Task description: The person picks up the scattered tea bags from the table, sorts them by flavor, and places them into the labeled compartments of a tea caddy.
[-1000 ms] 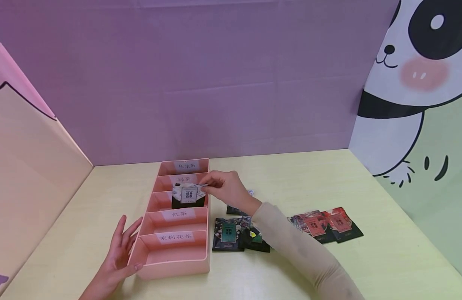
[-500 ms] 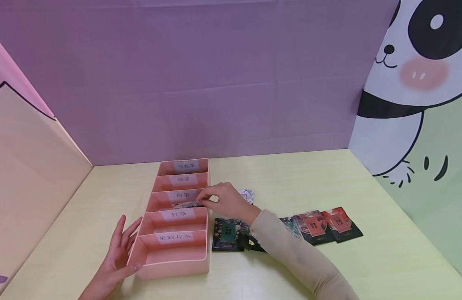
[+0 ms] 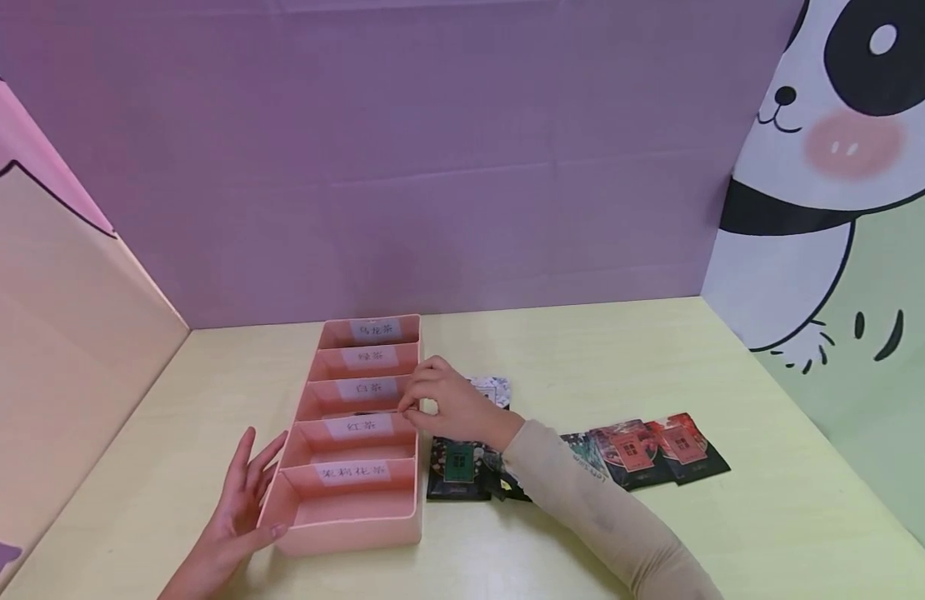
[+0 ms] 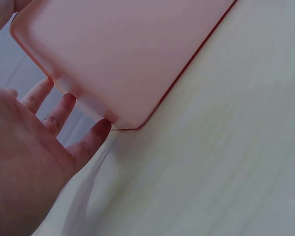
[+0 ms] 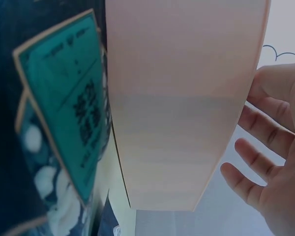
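A pink divided box (image 3: 346, 537) with labelled compartments stands at the left of the table. My right hand (image 3: 458, 404) is at its right rim, thumb and forefinger pinching the end of a tea sachet (image 3: 368, 412). Only a thin dark edge of this sachet shows, low in the third compartment from the back; the rest is hidden behind the divider. In the right wrist view, my right fingers (image 5: 253, 184) reach past the rim of the box. My left hand (image 3: 233, 512) touches the box's front left corner, fingers spread along the side and thumb at the front.
Right of the box lie a green-labelled sachet (image 3: 458, 462) and a white-patterned sachet (image 3: 496, 390). Further right, red-labelled sachets (image 3: 631, 450) overlap on the table (image 3: 792, 517). My right sleeve covers part of the pile. A purple backdrop (image 3: 432, 167) rises behind.
My right hand has lowered the white-labelled tea sachet from above the box into the third compartment, until only its edge shows. The left hand has stayed at the corner.
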A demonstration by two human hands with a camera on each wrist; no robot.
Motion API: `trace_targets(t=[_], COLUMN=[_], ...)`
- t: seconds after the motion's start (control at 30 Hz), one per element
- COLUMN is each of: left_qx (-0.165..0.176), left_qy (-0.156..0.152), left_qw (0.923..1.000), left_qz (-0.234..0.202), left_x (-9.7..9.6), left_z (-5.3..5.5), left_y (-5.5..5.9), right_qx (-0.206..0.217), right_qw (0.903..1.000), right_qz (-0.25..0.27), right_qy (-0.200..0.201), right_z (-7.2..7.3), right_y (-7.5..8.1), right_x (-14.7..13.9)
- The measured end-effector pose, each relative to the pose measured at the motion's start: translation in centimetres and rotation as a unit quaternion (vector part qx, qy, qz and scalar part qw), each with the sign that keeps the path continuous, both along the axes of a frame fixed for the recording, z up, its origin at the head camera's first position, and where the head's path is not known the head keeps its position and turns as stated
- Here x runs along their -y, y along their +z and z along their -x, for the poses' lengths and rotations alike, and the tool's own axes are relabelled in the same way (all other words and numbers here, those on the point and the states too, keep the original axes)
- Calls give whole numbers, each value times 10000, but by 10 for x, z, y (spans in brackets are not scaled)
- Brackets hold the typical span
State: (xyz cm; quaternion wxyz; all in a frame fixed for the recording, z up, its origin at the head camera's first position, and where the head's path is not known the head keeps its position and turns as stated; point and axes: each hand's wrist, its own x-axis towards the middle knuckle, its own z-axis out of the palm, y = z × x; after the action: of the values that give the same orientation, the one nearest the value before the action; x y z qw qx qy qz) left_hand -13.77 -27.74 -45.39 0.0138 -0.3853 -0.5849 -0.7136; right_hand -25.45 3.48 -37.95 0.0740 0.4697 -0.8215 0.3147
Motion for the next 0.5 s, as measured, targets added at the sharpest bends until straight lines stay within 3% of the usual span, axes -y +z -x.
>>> trace_targets(t=[0.13,0.3,0.5], left_qx=[17,83,54], left_qy=[26,143,30], left_qw=[10000,9998,9999], left_qz=[76,114,81], left_x=[-2,-2,0], left_z=[0,0,-2], left_y=[2,4,5], right_qx=[-182,108,219], right_qw=[9998,9999,9992], right_qz=[26,15,-126], right_qy=[33,-29,-317], right_z=[4,6,16], right_y=[1,7,22], right_x=[-3,-9,-28])
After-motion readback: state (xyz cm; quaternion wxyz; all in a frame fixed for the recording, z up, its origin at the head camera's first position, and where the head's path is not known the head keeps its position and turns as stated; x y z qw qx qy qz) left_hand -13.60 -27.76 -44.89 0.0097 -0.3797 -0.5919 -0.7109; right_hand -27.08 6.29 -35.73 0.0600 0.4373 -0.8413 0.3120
